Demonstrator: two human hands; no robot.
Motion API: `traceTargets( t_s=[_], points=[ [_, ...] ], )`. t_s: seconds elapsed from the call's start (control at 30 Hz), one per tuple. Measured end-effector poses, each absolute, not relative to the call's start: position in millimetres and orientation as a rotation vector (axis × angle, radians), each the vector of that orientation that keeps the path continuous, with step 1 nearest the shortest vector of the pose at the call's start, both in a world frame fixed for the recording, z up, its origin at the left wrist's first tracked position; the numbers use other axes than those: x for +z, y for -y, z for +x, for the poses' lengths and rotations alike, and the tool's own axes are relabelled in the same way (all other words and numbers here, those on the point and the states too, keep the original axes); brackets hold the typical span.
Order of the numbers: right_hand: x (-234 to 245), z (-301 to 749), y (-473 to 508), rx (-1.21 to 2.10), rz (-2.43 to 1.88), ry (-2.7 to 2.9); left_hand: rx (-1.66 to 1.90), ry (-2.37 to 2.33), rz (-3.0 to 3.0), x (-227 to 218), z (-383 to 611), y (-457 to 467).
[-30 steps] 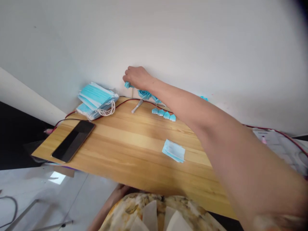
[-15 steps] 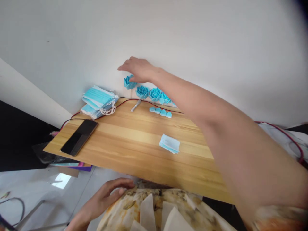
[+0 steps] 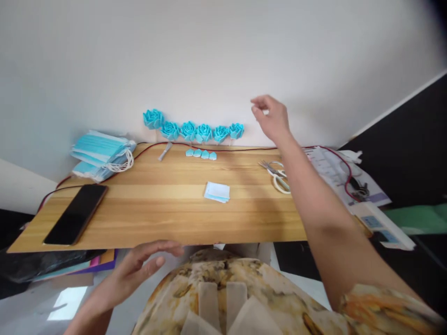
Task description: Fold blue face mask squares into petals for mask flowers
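Observation:
My right hand [image 3: 270, 117] hangs in the air near the wall, just right of a row of several blue folded roses [image 3: 195, 130], fingers loosely curled and holding nothing. Below it on the wooden table [image 3: 150, 204] lie white-handled scissors [image 3: 277, 174]. My left hand [image 3: 139, 270] hovers open at the table's front edge, above my lap, fingers spread. Small blue folded petals [image 3: 201, 153] lie in front of the roses, and a folded piece of mask fabric [image 3: 217, 191] rests mid-table.
A stack of blue face masks [image 3: 99, 153] sits at the back left, a black phone [image 3: 77, 214] near the front left. A red cable [image 3: 223, 150] runs along the wall. Papers and booklets [image 3: 349, 181] lie off the table's right end.
My right hand let go of the leftmost rose at the wall and swung right, past the row of roses. My left hand rose from under the table edge and spread open. The view turned right.

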State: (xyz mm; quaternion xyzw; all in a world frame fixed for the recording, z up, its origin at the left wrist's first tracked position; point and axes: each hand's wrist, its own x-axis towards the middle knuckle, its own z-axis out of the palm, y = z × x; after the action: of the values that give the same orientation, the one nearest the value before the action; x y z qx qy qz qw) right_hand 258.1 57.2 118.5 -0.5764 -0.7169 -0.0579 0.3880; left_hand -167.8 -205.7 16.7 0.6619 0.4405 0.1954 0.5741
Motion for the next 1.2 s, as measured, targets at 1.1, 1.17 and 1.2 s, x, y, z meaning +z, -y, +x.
traceTargets(
  t_s=[1.1,1.17,1.2],
  points=[
    [-3.7,256.8,-100.3,-0.115,-2.101,1.781,0.338,-0.666,1.702,14.7,15.2,-5.6],
    [0.3,253.9,-103.3,-0.114,-2.081,1.773,0.329,-0.689,1.734,18.6,12.7,-6.6],
    [2.2,252.7,-104.4,-0.111,-2.081,1.771,0.329,-0.695,1.742,20.0,11.8,-6.7]
  ],
)
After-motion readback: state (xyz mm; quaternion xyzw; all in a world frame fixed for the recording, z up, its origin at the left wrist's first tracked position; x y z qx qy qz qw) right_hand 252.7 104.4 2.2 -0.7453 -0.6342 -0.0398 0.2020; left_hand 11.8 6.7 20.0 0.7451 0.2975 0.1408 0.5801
